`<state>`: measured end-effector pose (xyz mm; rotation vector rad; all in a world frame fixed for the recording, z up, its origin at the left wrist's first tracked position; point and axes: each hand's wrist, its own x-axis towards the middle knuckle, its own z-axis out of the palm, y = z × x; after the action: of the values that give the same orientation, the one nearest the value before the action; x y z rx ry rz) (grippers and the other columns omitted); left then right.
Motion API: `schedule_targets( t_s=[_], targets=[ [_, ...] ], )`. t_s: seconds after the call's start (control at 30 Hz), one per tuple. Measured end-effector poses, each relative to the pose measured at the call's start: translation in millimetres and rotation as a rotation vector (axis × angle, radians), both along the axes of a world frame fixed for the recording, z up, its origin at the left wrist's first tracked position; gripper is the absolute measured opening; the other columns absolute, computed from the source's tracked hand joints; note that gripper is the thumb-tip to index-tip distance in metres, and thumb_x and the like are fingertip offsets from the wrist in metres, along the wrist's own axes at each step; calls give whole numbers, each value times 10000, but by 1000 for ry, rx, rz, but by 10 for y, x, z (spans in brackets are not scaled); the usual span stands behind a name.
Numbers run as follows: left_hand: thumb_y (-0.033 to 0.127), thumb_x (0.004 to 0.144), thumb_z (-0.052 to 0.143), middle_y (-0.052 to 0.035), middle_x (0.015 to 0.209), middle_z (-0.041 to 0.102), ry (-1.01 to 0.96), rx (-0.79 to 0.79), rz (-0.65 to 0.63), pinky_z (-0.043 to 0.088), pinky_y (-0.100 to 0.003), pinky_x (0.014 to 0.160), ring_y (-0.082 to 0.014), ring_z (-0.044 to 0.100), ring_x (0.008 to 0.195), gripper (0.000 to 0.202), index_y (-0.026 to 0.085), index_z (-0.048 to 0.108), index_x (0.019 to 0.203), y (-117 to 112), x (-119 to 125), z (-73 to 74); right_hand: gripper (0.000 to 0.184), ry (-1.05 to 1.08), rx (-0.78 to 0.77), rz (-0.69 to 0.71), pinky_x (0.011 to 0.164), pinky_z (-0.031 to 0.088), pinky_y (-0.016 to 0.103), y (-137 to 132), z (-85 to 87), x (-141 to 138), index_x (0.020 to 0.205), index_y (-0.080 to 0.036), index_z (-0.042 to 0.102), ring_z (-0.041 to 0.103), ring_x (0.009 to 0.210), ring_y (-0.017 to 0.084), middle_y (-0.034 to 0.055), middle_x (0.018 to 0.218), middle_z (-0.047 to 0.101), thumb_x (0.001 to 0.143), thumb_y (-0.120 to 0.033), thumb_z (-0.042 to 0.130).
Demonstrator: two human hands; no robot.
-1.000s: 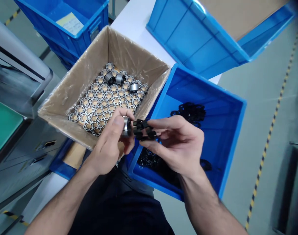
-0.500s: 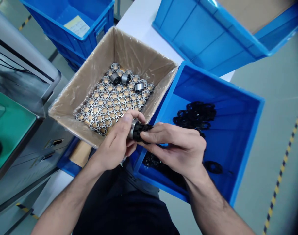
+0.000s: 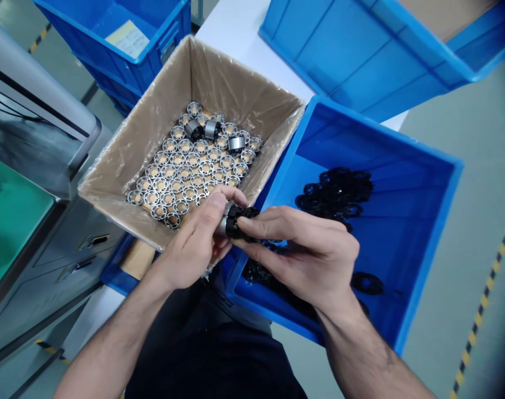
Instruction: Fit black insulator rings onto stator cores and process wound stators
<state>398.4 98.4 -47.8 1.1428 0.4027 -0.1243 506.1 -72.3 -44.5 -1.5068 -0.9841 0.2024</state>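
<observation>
My left hand [image 3: 192, 241] is closed round silvery ringed metal cores [image 3: 221, 226], which look like motor stator cores. Black plastic rings [image 3: 232, 224] cover their right end, where my right hand [image 3: 308, 249] pinches the black plastic between thumb and fingers. How many pieces are held is partly hidden by my fingers. Both hands meet above the near corner of a cardboard box [image 3: 119, 149] lined with clear plastic. Inside it stand rows of metal cores [image 3: 176, 185], with 3 black-ended cores [image 3: 236, 144] lying on top.
Right of the box, a blue bin [image 3: 427, 221] holds a heap of black plastic rings [image 3: 339, 191]. A larger blue crate [image 3: 319, 50] stands behind it on a white table [image 3: 231, 33]. Other blue crates [image 3: 123, 72] are at back left. A metal-and-green machine [image 3: 20, 221] flanks the left side.
The view has shifted slightly. My right hand has moved a little to the right, its fingers still on the black plastic. My left hand keeps its grip on the cores.
</observation>
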Motion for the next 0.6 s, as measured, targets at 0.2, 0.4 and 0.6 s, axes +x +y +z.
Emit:
schedule_targets(
  t_s=[0.2,0.4,0.6],
  targets=[
    [829,1224,469,50,697,501,-42,-76,-65,356,-285,528,-156,445,576,564,328,656,1404,49,-39,-17,441,-10,5,50,840,790,321,-21,28,17,1251,-329,962,913,904,203,6,1063,947,972,12,941],
    [806,1236,460,28,784,537,-67,-25,-95,385,-294,578,-162,500,646,570,351,636,1531,65,-75,1,451,65,13,22,775,787,339,-25,52,23,1222,-340,975,913,832,224,5,1006,948,935,7,967],
    [804,1233,480,11,861,577,-38,-45,-108,397,-293,600,-158,498,681,588,348,641,1567,62,-73,28,471,50,15,39,846,808,360,-23,66,23,1282,-351,966,932,904,238,4,1098,965,939,-31,995]
  ],
)
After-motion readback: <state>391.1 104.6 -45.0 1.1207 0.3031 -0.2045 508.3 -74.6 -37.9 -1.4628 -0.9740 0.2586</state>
